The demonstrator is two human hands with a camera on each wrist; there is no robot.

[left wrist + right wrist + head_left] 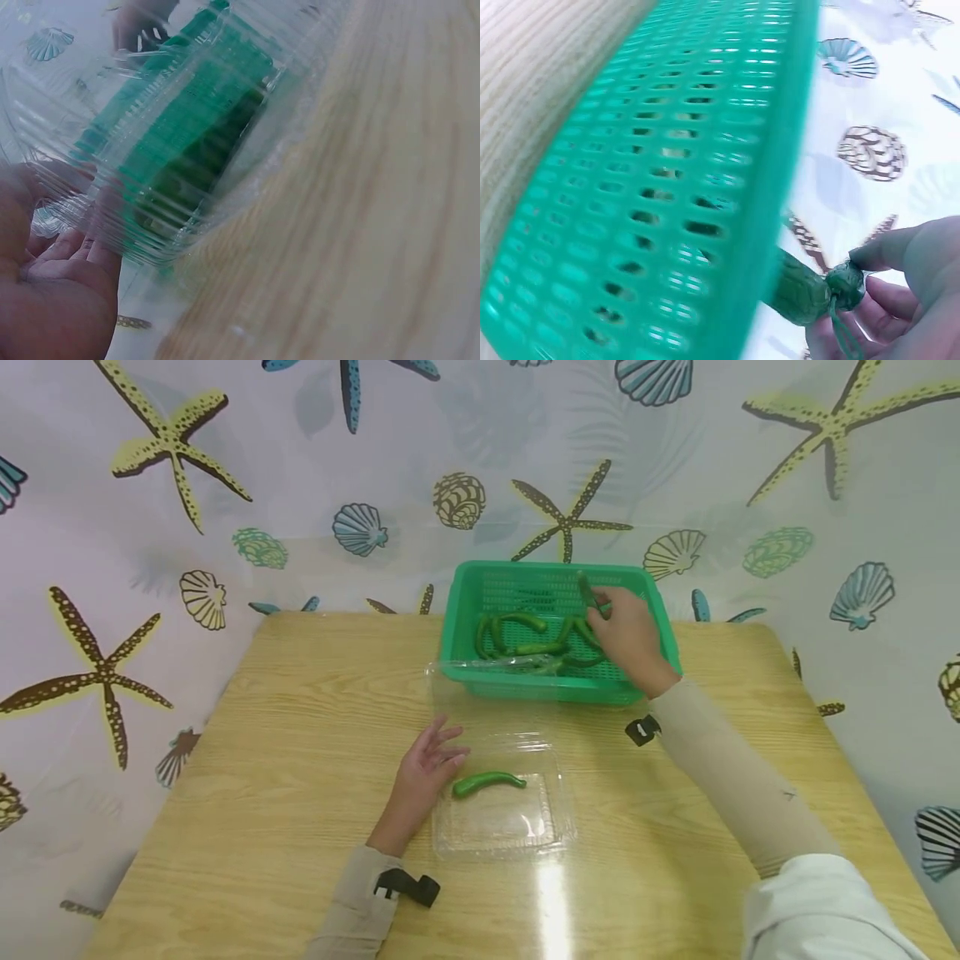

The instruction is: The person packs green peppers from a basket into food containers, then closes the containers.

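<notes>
My right hand (626, 631) is over the right part of a green plastic basket (551, 687) and pinches a green chili pepper (586, 587) by its stem end. In the right wrist view the fingers and thumb close on the stalk of that pepper (799, 289). Several more green peppers (540, 648) lie in the basket. In front of it stands a clear plastic box (480, 835) with its lid raised toward the basket. One curved green pepper (487, 783) lies inside the box. My left hand (425, 772) is at the box's left edge, fingers loosely extended beside the clear plastic (90, 202).
A light wooden table (300, 760) carries the basket and box. Behind it and along the sides hangs a white sheet (405, 452) printed with starfish and shells. The raised lid overlaps the basket's front rim in the head view.
</notes>
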